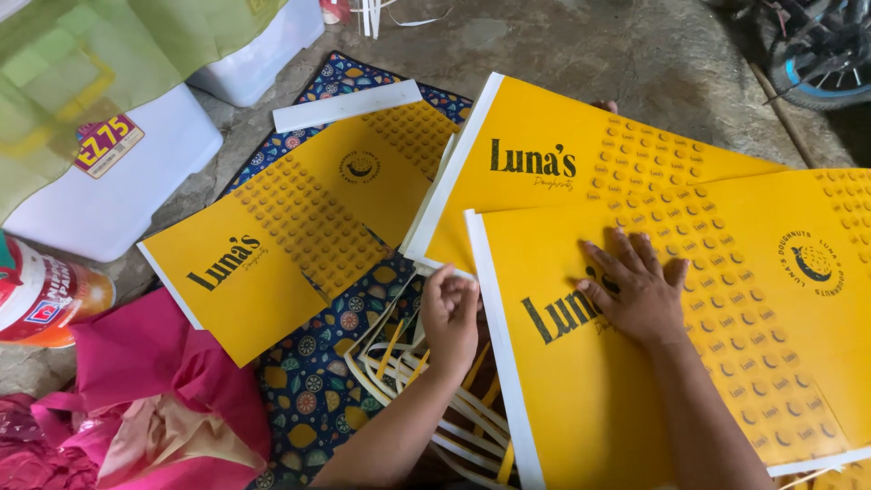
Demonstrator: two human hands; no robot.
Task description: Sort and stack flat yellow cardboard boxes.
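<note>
My right hand (635,290) lies flat on the nearest yellow sheet (653,363), fingers spread. My left hand (451,313) sits just past that sheet's white left edge (499,345), fingers curled together and pinching near its upper corner; what exactly they nip I cannot tell. A 2nd yellow sheet (544,154) slides under the nearest one's top edge, and a 3rd (290,236) lies well left of it, leaving a narrow gap filled with loose paper strips (454,417). All rest on a patterned blue mat (313,381) over a concrete floor (562,45), with pink cloth (163,390) and a white box (109,191) further left. The nearest sheet is printed with black lettering, rows of small rings and a round emblem.
</note>
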